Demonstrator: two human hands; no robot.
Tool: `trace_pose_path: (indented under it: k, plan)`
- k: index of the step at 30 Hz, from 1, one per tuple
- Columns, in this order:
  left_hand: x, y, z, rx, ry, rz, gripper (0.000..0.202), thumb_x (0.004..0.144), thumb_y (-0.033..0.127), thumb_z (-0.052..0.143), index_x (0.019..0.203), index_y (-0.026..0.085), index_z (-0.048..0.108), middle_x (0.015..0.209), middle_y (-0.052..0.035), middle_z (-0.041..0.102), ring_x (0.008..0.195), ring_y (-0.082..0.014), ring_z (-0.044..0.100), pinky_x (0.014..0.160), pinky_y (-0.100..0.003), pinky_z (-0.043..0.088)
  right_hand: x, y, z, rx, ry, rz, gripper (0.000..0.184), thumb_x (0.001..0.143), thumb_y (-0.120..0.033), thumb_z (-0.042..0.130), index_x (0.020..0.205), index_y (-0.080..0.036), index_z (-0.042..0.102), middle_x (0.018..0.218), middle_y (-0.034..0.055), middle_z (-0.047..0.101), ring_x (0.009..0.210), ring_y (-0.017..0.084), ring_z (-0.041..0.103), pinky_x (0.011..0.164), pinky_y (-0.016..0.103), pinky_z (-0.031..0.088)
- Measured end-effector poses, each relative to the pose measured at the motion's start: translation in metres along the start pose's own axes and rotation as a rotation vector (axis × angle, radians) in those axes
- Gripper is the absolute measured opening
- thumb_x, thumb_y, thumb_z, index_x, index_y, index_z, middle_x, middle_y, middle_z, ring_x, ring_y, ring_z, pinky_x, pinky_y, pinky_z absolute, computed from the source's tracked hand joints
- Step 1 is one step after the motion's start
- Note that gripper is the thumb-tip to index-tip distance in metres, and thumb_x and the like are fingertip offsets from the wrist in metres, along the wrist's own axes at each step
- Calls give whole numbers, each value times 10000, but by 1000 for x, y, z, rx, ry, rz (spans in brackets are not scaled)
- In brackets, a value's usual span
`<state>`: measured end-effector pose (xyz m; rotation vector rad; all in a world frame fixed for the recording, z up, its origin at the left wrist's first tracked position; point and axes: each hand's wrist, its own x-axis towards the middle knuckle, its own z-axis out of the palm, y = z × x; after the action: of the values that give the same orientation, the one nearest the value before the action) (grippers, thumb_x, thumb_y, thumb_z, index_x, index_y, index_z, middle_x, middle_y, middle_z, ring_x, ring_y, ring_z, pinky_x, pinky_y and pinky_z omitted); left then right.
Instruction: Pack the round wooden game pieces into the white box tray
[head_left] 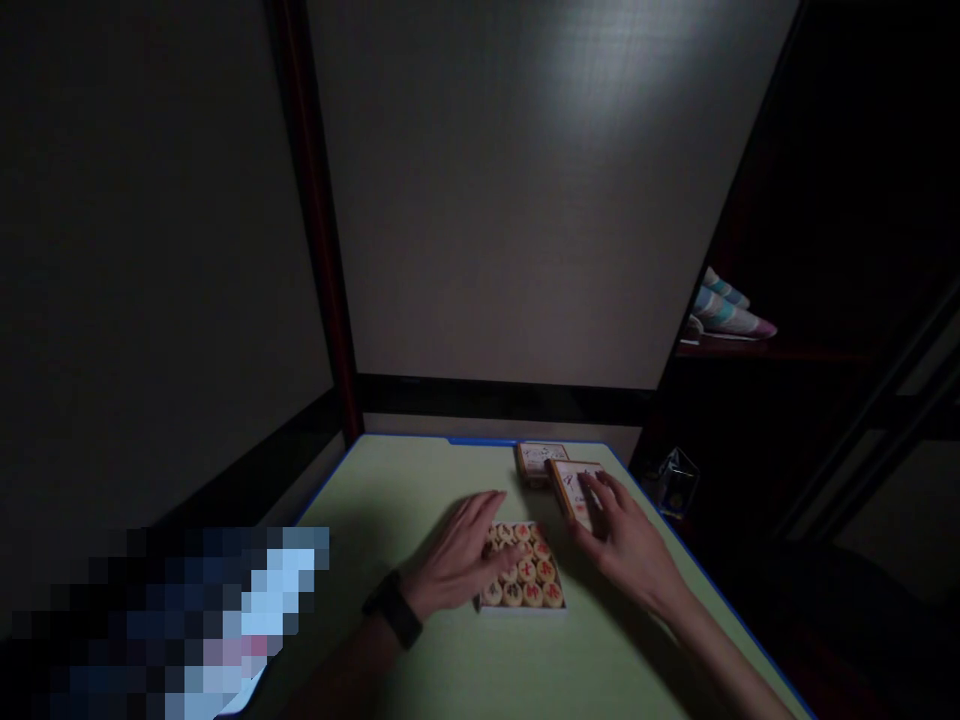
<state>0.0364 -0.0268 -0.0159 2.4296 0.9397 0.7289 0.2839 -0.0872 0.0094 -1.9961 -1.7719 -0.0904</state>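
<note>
Mid tabletop [405, 490]: a shallow, nearly square tray [534, 590] packed with round pale discs [546, 572] marked in red, rows running near to far, tilted slightly left. Over its left half, the left hand [457, 550], fingers [480, 515] straight, together, gripping nothing. Just far-right of it, a flat tan box [570, 482], long axis far-left to near-right, under the loosely spread, unclenched right hand [630, 545].
</note>
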Motion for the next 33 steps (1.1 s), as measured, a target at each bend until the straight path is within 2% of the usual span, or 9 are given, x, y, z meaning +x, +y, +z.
trace_pose_path:
  k: [3, 5, 8, 12, 15, 19, 26, 30, 33]
  plan:
    - [5, -7, -2, -118, 157, -160, 584, 986, 559, 268, 1370, 190, 506, 1426, -110, 531, 1327, -225, 469, 1141, -385, 358, -23, -42, -2, 47, -131, -59, 664, 886, -500, 478, 1473, -194, 433, 1540, 151, 388, 1328, 342, 470, 1046, 463, 428]
    - [9, -9, -3, -150, 201, -195, 532, 1000, 519, 235, 1183, 209, 626, 1246, -84, 653, 1178, -201, 575, 1063, -350, 431, -32, -68, 1, 48, -220, -51, 673, 882, -468, 489, 1486, -181, 412, 1524, 179, 402, 1281, 356, 510, 992, 477, 460]
    - [12, -7, -5, -121, 220, -208, 475, 999, 459, 271, 951, 212, 673, 1014, -61, 710, 991, -189, 634, 954, -325, 486, -37, -96, 7, -24, -240, 15, 615, 897, -478, 461, 1445, -197, 469, 1499, 210, 423, 1211, 396, 549, 903, 514, 485]
    - [13, -8, -4, -134, 153, -281, 384, 972, 398, 344, 915, 210, 673, 965, -42, 723, 933, -180, 659, 867, -289, 513, -34, -113, 11, -104, -259, 19, 535, 914, -516, 426, 1334, -216, 568, 1351, 230, 546, 1093, 418, 597, 810, 552, 495]
    - [15, -16, 1, -168, 94, -339, 301, 939, 335, 419, 976, 199, 685, 983, -33, 746, 921, -168, 675, 843, -259, 518, -32, -117, 11, -129, -265, -10, 518, 930, -560, 392, 1236, -214, 626, 1244, 232, 600, 1036, 409, 620, 776, 548, 501]
    - [17, -28, 7, -88, 92, -367, 296, 912, 316, 470, 1040, 203, 712, 1059, -40, 754, 962, -176, 681, 875, -270, 520, -35, -114, 10, -155, -329, -42, 587, 918, -621, 429, 1281, -197, 610, 1295, 254, 581, 1071, 419, 619, 789, 531, 512]
    - [13, -22, 4, 38, 101, -204, 300, 905, 251, 472, 1048, 192, 729, 1057, -63, 747, 1011, -195, 667, 941, -312, 512, -44, -97, 1, -127, -406, -93, 420, 981, -414, 400, 1283, -210, 607, 1281, 187, 630, 943, 336, 714, 745, 429, 550]
    - [12, -18, 0, 60, 69, -182, 281, 907, 255, 473, 1000, 203, 733, 1016, -55, 749, 982, -200, 670, 929, -321, 515, -49, -86, -2, -102, -400, -100, 401, 975, -328, 399, 1313, -273, 609, 1358, 156, 608, 930, 317, 733, 741, 405, 561]
    - [13, -18, 0, 61, 74, -191, 277, 910, 251, 462, 965, 194, 727, 989, -58, 746, 957, -200, 669, 902, -320, 518, -57, -77, 0, -89, -394, -107, 400, 980, -330, 374, 1282, -307, 636, 1394, 128, 590, 901, 302, 744, 719, 385, 572]
